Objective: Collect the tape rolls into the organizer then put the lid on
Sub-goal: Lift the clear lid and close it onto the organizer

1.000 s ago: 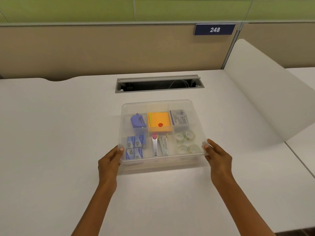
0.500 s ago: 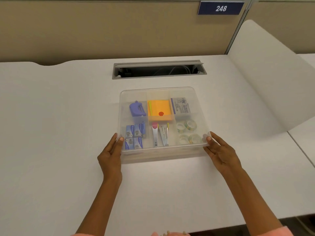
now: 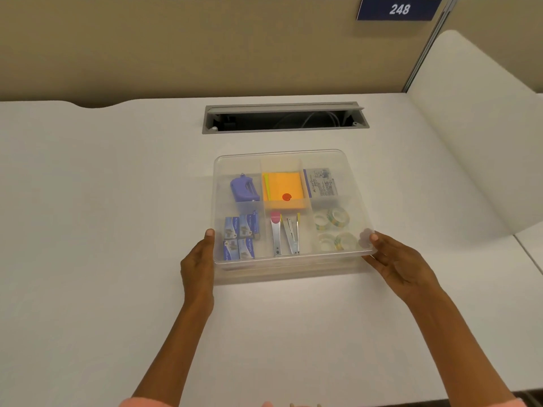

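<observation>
A clear plastic organizer [image 3: 293,274] sits on the white desk with its translucent lid [image 3: 282,158] lying over it. Through the lid I see several tape rolls [image 3: 333,229] in the near right compartment. My left hand [image 3: 198,265] grips the lid's near left corner, thumb on top. The near right corner is held by my right hand [image 3: 396,265], its thumb pressed on the lid.
Other compartments hold a purple hole punch [image 3: 244,189], orange sticky notes [image 3: 283,189], staple boxes [image 3: 239,236] and staple removers [image 3: 286,236]. A cable slot [image 3: 285,117] opens behind the organizer. A white divider panel [image 3: 470,142] rises at the right.
The view has tilted down and the organizer appears lower and closer in frame. Both hands stay on the lid's near corners; the lid looks settled lower onto the box.
</observation>
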Tool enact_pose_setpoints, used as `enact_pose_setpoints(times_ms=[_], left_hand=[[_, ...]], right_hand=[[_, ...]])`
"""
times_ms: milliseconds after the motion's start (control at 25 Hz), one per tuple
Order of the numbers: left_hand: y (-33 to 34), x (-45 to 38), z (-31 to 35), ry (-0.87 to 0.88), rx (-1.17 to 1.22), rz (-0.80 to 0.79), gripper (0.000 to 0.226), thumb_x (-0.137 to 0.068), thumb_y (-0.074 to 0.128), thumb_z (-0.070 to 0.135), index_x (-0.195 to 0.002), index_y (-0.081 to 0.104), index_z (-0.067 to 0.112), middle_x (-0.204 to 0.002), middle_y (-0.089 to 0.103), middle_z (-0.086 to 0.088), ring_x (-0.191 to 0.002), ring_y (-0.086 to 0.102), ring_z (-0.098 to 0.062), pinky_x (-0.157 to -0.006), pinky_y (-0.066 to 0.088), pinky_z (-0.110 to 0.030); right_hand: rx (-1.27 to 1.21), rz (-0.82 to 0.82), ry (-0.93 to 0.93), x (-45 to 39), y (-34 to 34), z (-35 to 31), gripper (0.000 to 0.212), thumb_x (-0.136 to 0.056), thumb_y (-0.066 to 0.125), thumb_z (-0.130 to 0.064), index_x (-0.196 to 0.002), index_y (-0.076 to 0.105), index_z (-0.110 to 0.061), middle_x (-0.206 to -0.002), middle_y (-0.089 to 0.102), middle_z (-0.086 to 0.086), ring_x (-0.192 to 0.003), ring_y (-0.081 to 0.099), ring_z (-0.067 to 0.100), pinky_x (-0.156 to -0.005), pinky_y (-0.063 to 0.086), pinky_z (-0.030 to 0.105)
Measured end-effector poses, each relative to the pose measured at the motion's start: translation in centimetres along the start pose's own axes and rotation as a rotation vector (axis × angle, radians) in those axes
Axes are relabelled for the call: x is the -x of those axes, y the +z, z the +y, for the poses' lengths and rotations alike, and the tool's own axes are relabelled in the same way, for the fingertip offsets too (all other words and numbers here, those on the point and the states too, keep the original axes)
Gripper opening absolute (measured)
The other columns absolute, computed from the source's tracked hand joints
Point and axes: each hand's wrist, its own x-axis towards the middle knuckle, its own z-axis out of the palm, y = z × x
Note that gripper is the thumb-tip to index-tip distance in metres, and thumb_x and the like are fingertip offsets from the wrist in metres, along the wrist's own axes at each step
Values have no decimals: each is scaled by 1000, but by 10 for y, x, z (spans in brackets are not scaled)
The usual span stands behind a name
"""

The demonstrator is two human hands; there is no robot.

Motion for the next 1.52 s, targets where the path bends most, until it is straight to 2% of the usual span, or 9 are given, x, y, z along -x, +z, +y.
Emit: enact_pose_setpoints(times_ms=[120,240,440,560,680,800,920,1080,1520], left_hand=[[0,-3,-2,5,-17,69,39,-75,63,50,-57,55,17,-53,53,7,-53,48,-7,-51,38,-19],[2,-5,0,37,12,111,35,-75,67,45,-49,60,22,-42,58,13,-44,54,0,-42,41,-12],[-7,-21,19,70,-163,44,17,-71,71,43,-71,67,27,-73,67,5,-71,59,-17,-69,49,-35],[-13,-34,36,118,-314,-39,25,-74,69,41,-90,65,22,-95,68,-1,-90,63,-23,-80,53,-40],[3,-50,57,409,-518,6,33,-82,60,40,-105,59,17,-114,60,-5,-102,59,-23,-89,50,-39],[36,-75,77,667,-691,-140,37,-88,53,32,-120,52,12,-136,46,-10,-123,45,-25,-101,37,-37],[67,-108,88,740,-884,-318,47,-91,46,31,-134,37,13,-152,25,-7,-139,23,-24,-111,24,-38],[86,-131,77,628,-1033,-394,59,-94,34,38,-144,12,16,-157,4,-3,-144,-1,-18,-115,14,-40],[89,-130,63,637,-1062,-291,65,-92,32,45,-144,7,17,-157,6,-4,-144,1,-19,-113,21,-43]], right_hand=[[6,-12,-25,1,-2,7,38,-67,71,-18,-102,68,-4,-97,76,1,-92,71,14,-70,60,23],[3,-47,-24,3,-5,6,44,-69,68,-16,-111,64,-2,-98,76,0,-93,71,14,-73,60,23],[409,-117,4,0,3,-20,72,-62,76,-25,-128,51,-10,-110,69,12,-103,65,27,-79,59,38],[925,103,-292,-22,35,-42,76,-73,67,-49,-137,38,-19,-133,52,13,-120,51,30,-94,45,42],[1225,69,-676,-61,75,-51,64,-89,50,-44,-142,28,-16,-151,30,14,-140,26,29,-111,27,46],[1456,54,-625,-101,99,-48,64,-92,39,-48,-145,17,-20,-158,10,7,-146,2,28,-113,18,57],[1520,80,-595,-120,108,-44,66,-91,34,-53,-146,13,-22,-159,6,3,-146,-4,26,-109,24,61],[1593,74,-636,-127,110,-44,68,-90,33,-56,-146,11,-24,-159,5,1,-146,-3,24,-105,32,60],[1643,73,-695,-136,109,-39,86,-78,17,-72,-146,7,-20,-159,10,1,-146,2,22,-110,27,54]])
